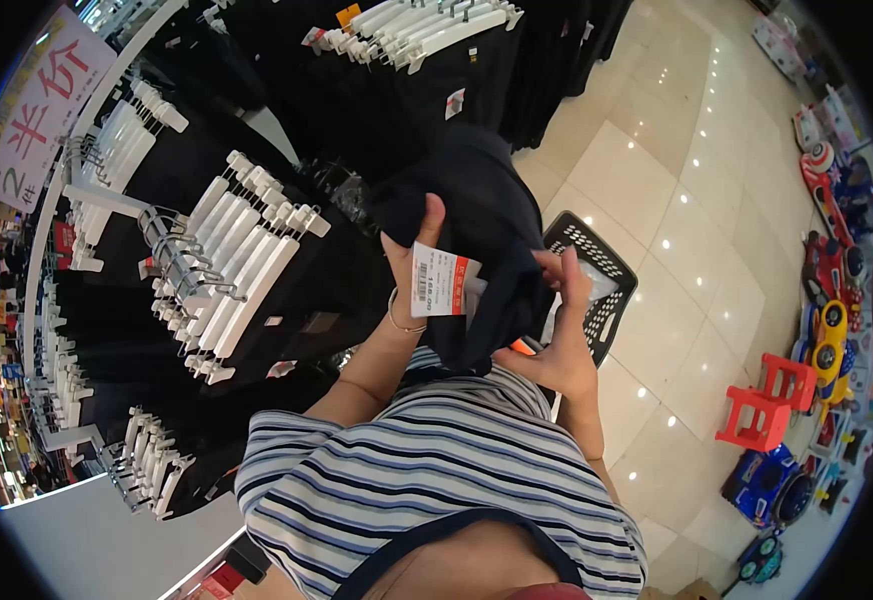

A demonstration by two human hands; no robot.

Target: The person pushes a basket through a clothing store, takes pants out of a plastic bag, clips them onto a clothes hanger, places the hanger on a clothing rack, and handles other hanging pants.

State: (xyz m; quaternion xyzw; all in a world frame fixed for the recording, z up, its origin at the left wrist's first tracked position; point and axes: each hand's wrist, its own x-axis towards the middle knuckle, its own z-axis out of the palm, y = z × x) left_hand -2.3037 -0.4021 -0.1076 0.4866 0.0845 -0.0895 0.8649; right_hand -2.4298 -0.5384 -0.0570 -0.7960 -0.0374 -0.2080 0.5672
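A dark, nearly black garment (486,200) is bunched up in front of my body, held between both hands. On its left side my left hand (411,255) grips the cloth, thumb up and the other fingers hidden behind the fabric. A white and red price tag (439,283) hangs on the garment beside that hand. My right hand (564,340) pinches the right side of the cloth with thumb and fingers. A small orange piece (522,347) shows near my right thumb.
Racks of dark clothes on white hangers (246,265) fill the left and top. A black basket (611,270) is just behind my right hand. Tiled floor (656,180) runs along the right, with red stools (766,402) and toy cars (829,340) beyond.
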